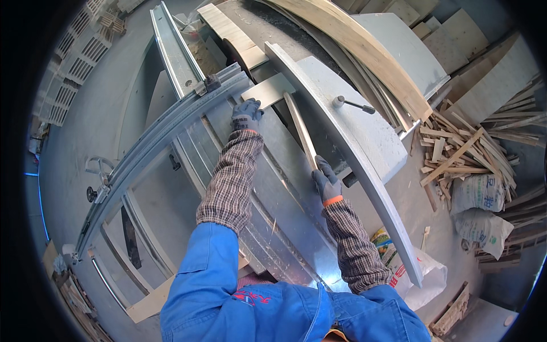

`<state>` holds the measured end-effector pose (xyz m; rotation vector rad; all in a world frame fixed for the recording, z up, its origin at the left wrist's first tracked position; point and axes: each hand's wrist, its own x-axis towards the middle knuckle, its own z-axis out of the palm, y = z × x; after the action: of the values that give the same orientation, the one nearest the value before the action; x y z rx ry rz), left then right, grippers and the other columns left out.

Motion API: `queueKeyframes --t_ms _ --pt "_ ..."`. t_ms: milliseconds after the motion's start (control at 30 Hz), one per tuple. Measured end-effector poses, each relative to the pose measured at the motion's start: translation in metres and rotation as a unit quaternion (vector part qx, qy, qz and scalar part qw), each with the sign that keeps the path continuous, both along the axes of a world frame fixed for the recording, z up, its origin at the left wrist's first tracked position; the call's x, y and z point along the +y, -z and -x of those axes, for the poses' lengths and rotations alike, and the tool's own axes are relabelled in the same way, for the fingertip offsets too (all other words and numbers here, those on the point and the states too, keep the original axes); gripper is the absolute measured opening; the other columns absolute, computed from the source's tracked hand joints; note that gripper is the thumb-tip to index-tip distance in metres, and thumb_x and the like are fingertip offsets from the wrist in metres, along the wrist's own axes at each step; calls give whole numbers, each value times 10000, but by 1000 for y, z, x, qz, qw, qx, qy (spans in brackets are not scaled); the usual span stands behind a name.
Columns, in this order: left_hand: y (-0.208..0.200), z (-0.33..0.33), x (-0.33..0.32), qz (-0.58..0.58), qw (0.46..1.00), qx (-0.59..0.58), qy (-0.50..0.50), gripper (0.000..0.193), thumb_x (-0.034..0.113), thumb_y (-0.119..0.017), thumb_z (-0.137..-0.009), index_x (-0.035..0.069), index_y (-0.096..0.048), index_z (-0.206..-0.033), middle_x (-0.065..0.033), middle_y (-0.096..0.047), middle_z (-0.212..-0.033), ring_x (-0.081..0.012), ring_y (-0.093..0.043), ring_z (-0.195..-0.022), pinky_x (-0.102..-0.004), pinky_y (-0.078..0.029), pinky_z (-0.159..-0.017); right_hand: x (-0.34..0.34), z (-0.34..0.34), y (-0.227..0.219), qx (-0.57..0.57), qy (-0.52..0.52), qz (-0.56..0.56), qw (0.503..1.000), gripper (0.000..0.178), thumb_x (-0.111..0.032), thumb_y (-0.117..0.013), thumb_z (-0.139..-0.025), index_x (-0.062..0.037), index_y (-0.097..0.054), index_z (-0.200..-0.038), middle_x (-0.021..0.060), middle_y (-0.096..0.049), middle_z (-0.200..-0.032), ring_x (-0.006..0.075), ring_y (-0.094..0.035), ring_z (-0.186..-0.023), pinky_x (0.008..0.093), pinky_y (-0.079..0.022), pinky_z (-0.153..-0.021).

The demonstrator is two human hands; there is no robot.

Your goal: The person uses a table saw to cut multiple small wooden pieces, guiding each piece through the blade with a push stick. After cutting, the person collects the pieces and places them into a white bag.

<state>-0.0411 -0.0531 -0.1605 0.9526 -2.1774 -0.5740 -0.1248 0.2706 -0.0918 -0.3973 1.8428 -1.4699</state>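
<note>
My left hand [247, 114], in a grey glove, is closed on the near left end of a short flat wooden board [269, 91] lying on the metal saw table [285, 188]. My right hand [326, 181], gloved too, wraps round the lower end of a narrow wooden stick [300, 130]. The stick's far tip meets the right part of the board. Just right of both stands the long metal fence [342, 137]. Any blade is hidden from me. Beyond the board, a longer plywood strip [233, 34] lies on the machine.
A sliding carriage rail [165, 108] runs along the left. Right of the fence, a black-handled lever [356, 105] sits on the grey side table [319, 74]. Long curved-looking planks [364, 51] lie beyond it. Offcuts [461, 148] and white sacks [478, 194] are heaped on the right floor.
</note>
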Motion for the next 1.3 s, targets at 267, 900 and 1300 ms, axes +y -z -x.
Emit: queueKeyframes --t_ms 267,900,1300 --pt "5 1 -35 8 999 28 14 248 0 -691 -846 44 -743 -1085 -161 -678 -1182 -289 -649 -1022 -356 -582 -850 -28 3 27 74 2 16 997 542 -138 -614 -904 -46 -538 -1433 23 -608 -1317 82 -581 -996 207 -471 -841" --pt "49 10 -136 -233 952 197 35 265 117 -732 -835 75 -743 -1097 -135 -706 -1151 -301 -666 -1044 -367 -543 -949 -107 1 15 38 10 -8 999 539 -130 -634 -888 -35 -558 -1413 48 -614 -1343 118 -547 -1198 221 -410 -1006" --pt "-37 3 -134 -491 842 220 -26 221 77 -696 -893 -40 -707 -1080 -123 -708 -962 -169 -651 -768 -264 -532 -664 -216 42 10 -57 30 24 998 489 -167 -634 -896 -123 -608 -1382 6 -659 -910 77 -563 -718 213 -437 -616"
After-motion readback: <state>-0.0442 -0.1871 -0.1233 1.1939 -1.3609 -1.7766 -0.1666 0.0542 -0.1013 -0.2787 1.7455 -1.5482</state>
